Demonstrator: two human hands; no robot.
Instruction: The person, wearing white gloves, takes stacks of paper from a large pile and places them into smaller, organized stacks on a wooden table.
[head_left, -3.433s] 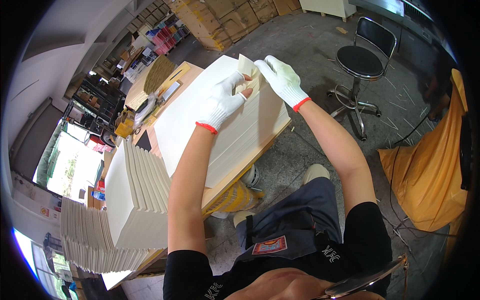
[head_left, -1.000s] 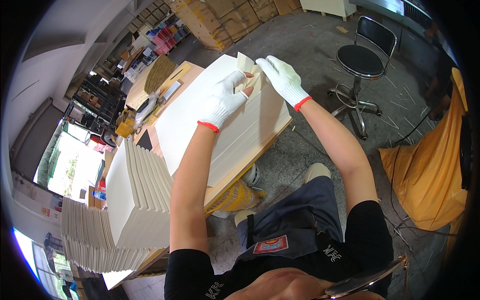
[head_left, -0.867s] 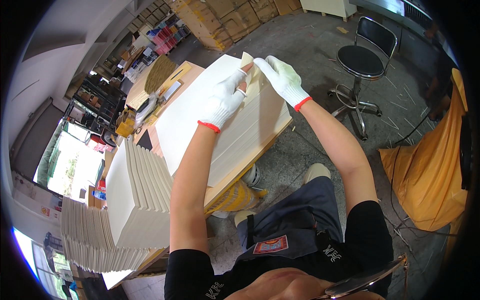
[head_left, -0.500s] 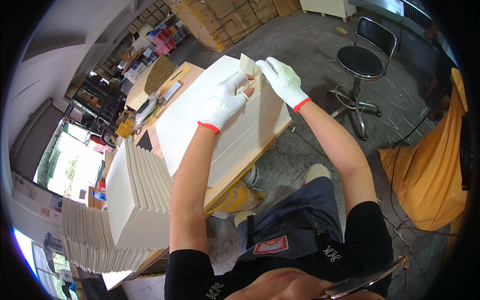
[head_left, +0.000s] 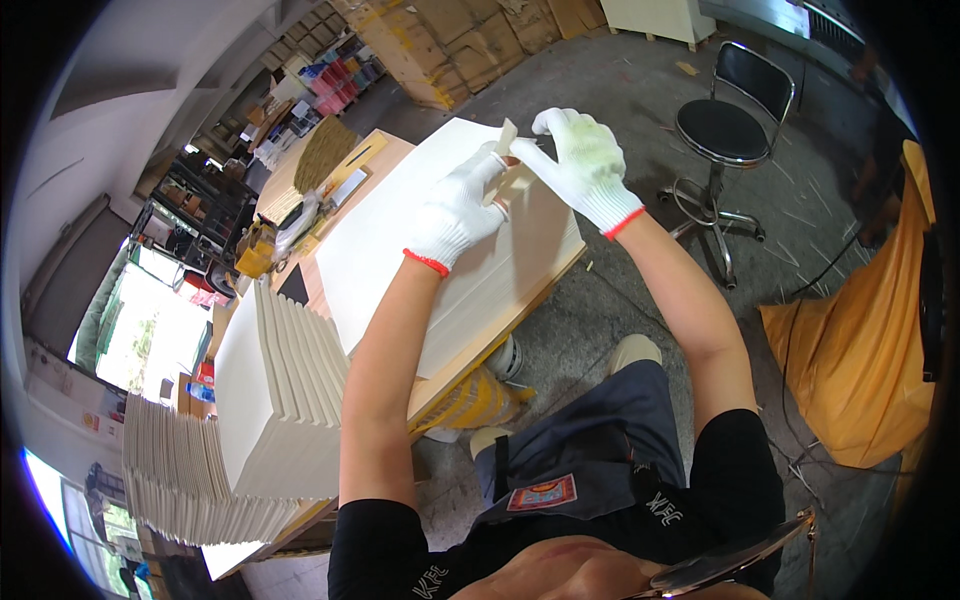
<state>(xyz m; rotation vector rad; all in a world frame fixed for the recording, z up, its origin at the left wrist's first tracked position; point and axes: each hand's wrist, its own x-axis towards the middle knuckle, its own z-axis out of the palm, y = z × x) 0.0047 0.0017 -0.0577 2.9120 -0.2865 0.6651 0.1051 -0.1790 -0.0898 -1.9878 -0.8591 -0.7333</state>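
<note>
My left hand [head_left: 455, 212], in a white knitted glove with a red cuff, is closed on a narrow stack of cream card strips [head_left: 508, 136] that stands up from the pile. Some of its fingertips show bare, and its thumb lies along the near side. Beside it is my right hand [head_left: 588, 168], gloved the same way. Its fingers are bent and apart from the thumb, whose tip is close to the strips; whether it touches them I cannot tell. Under both hands lies a large pile of white sheets [head_left: 385, 240], its layered edge facing me.
Two stacks of white boards, one folded upright [head_left: 290, 400] and one fanned [head_left: 190, 470], stand at the near left. Tools and a yellow tape dispenser [head_left: 255, 250] lie along the table's far side. A black stool [head_left: 722, 130] and an orange sack [head_left: 850, 370] are to the right.
My right hand has lifted slightly and shifted right, its fingers now bent rather than stretched out. The left hand has stayed on the strips, which tilt more to the right.
</note>
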